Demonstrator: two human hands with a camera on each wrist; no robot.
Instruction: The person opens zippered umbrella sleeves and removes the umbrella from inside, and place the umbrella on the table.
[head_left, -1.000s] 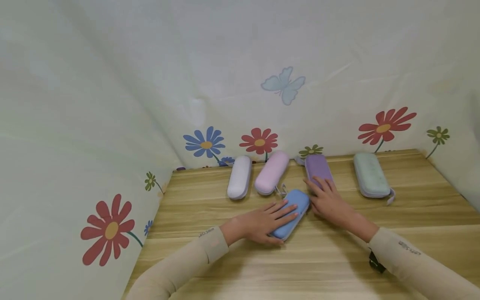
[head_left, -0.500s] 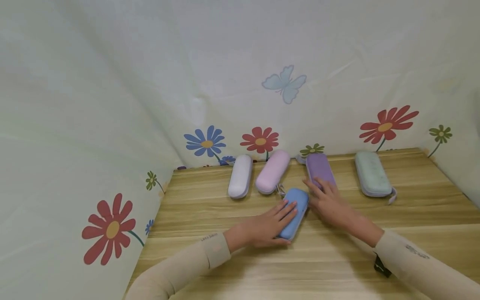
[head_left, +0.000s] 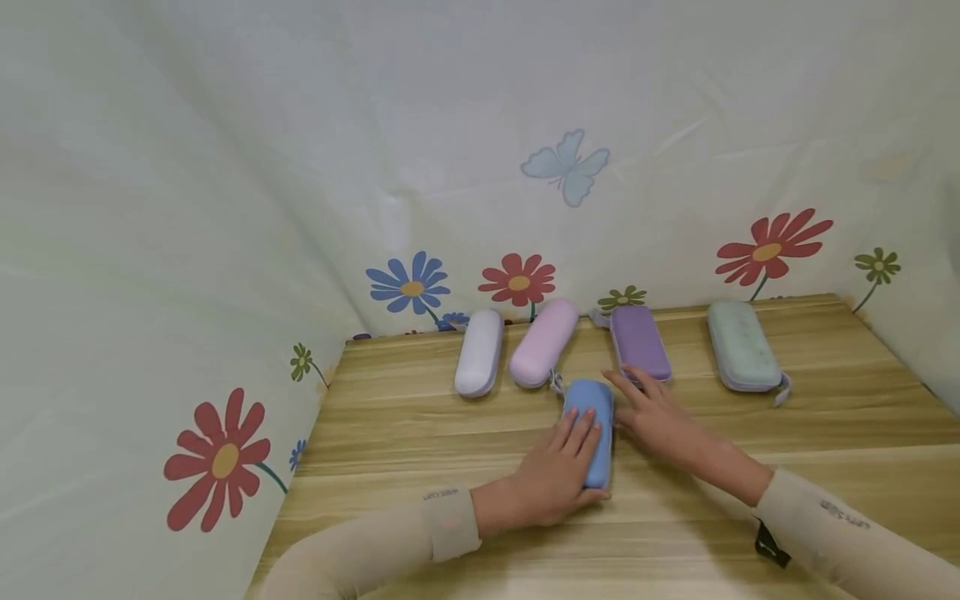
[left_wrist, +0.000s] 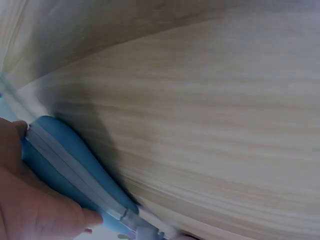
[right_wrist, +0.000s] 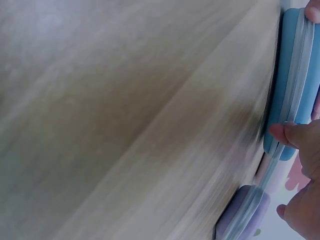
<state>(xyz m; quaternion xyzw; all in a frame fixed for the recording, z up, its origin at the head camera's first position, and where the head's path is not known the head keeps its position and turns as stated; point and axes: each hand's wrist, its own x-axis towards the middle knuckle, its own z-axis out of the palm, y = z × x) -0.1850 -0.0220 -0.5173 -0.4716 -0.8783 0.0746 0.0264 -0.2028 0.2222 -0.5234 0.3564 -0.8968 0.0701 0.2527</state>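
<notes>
On the wooden table lies a blue zippered case (head_left: 588, 402), like a glasses case, its long side running away from me. My left hand (head_left: 551, 479) holds it down, with fingers across the lid and thumb at the near end. In the left wrist view the zipper band of the blue case (left_wrist: 75, 165) faces the camera. At the far right side, my right hand (head_left: 663, 429) has its thumb and a fingertip together at the small zipper pull (right_wrist: 290, 122); its other visible fingers reach toward the purple case (head_left: 639, 342). The zipper looks closed where it shows.
A white case (head_left: 480, 354) and a pink case (head_left: 543, 346) lie behind to the left. A mint green case (head_left: 742, 346) with a strap lies at the right. A flower-printed curtain (head_left: 450, 167) stands behind the table (head_left: 390, 433).
The blue case has turned so its near end swings right and it lies straighter. My left hand has moved right with it. My right hand has drawn back slightly from the purple case.
</notes>
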